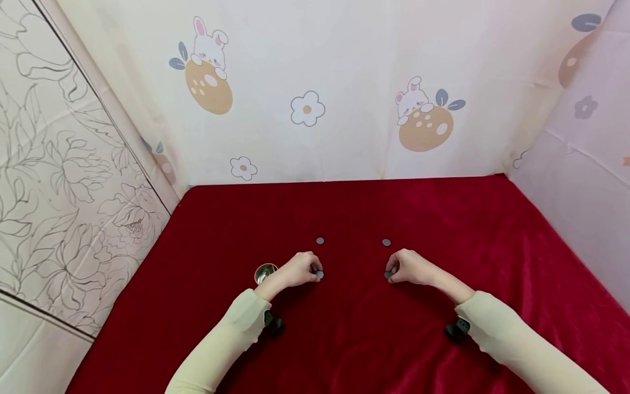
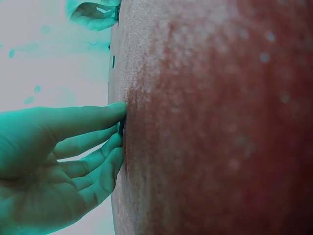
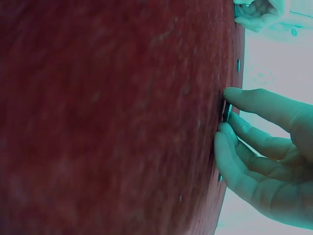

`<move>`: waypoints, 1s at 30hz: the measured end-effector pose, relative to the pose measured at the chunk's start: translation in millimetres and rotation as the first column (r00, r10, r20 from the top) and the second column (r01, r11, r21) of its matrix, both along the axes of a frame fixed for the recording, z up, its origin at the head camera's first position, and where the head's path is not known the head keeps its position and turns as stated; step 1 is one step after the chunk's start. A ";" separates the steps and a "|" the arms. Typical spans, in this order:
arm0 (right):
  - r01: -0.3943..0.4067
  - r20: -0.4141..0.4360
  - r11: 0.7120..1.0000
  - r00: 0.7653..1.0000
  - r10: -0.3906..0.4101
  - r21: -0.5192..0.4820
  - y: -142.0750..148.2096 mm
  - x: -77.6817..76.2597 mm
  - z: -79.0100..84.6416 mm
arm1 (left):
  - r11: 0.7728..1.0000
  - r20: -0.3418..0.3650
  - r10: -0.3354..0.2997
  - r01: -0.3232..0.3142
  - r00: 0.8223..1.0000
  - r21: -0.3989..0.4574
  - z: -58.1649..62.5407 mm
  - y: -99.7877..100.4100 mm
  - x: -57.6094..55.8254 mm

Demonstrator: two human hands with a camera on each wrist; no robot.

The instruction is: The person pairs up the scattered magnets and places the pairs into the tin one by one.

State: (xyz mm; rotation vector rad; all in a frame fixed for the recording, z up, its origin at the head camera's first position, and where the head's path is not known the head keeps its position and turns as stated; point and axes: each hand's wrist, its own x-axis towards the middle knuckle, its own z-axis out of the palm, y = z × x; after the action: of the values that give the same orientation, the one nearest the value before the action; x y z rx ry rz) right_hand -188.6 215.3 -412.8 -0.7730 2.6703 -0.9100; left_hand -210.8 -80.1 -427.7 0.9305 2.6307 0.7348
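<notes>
Item: left hand [image 1: 297, 269]. Thumb and fingers pinch the near-left disc [image 1: 320, 274], grey and thin, low against the red-clothed tabletop [image 1: 352, 328]. Gripped at its edge, presumably because so flat a piece offers little else to hold.

Item: right hand [image 1: 412, 267]. Mirrors the other; thumb and fingers pinch the near-right disc [image 1: 388, 274], partly covered by the fingers, again close to the cloth.

Item: far-left disc [image 1: 320, 241]. Lies flat just beyond the left hand, untouched.

Item: far-right disc [image 1: 386, 242]. Lies flat just beyond the right hand, untouched. The four discs form a rough rectangle, two to each hand, a layout that seems suited to paired handling.

Item: metal bowl [image 1: 261, 273]. Outward of the left wrist, partly hidden by it; contents cannot be told. Its position appears to leave the space between the hands free.

Item: patterned curtain [image 1: 354, 142]. Beyond both hands, behind the tabletop.
</notes>
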 end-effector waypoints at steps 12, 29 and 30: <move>-0.028 0.013 1.000 1.000 0.028 0.009 -25.0 -7.4 -0.6 | 1.000 0.013 -0.018 0.018 1.000 0.006 0.3 13.8 -3.6; -0.086 0.029 0.996 0.996 0.085 0.007 -55.9 -7.9 -3.5 | 0.998 0.008 -0.039 0.039 0.999 -0.041 0.0 36.4 3.6; -0.090 0.030 0.996 0.996 0.090 0.007 -57.1 -7.8 -3.3 | 0.998 0.007 -0.041 0.041 0.999 -0.041 -0.4 37.5 3.6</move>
State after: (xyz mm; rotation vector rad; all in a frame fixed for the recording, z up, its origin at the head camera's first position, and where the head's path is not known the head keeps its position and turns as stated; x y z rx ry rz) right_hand -196.5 158.2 -416.1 -0.8633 2.5894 -0.8810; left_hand -207.2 -42.6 -428.0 0.9661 2.6035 0.6694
